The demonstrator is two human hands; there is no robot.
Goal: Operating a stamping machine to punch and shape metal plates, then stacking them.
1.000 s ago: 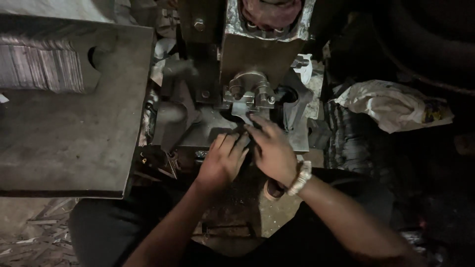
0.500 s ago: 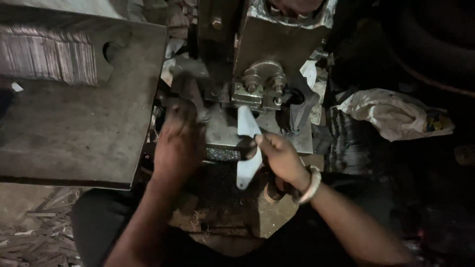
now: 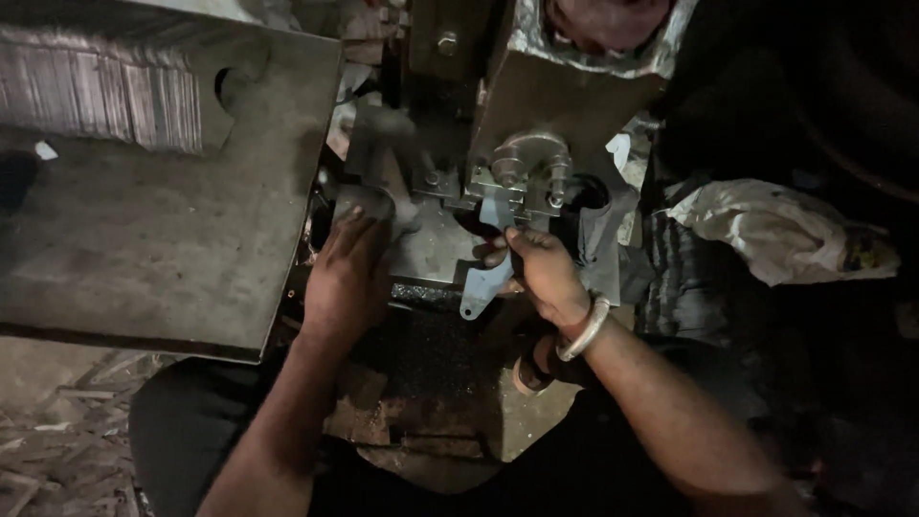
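— Dim workshop, dark and greasy all over. Big flat steel counter (image 3: 144, 249) on the left, dull grey, scuffed, with a round notch cut in its upper edge.

— Behind that notch?

— Stack of thin bright metal pieces (image 3: 96, 91), packed on edge, ribbed look.

— In the middle?

— Heavy press machine (image 3: 536, 86), blocky steel body, rough silvery paint at the top, a bolt head on the dark column beside it. Below, a rounded clamp with two studs (image 3: 529, 163), shiny from wear.

— Right hand?

— Right hand (image 3: 541, 273) just under that clamp, fingers (image 3: 498, 251) pinched narrow on a flat pale metal blank (image 3: 483, 278), long with a rounded lower end. Upper end of the blank tucked up under the clamp, lower end hanging over the edge of the machine bed. Plain metal bangle (image 3: 586, 330) on the wrist.

— Left hand?

— Left hand (image 3: 349, 278) lying palm down on the dark bed left of the blank, fingers together and loosely flat, fingertips at a blurred grey lever-like part (image 3: 369, 196). Hard to say whether gripping anything; nothing seen in it.

— Around?

— Crumpled whitish cloth or bag (image 3: 775, 235) on the right, well apart from the hands. Metal scraps (image 3: 57, 450) on the floor at lower left. Rusty, flaking plate (image 3: 383, 421) below the bed, between the forearms.
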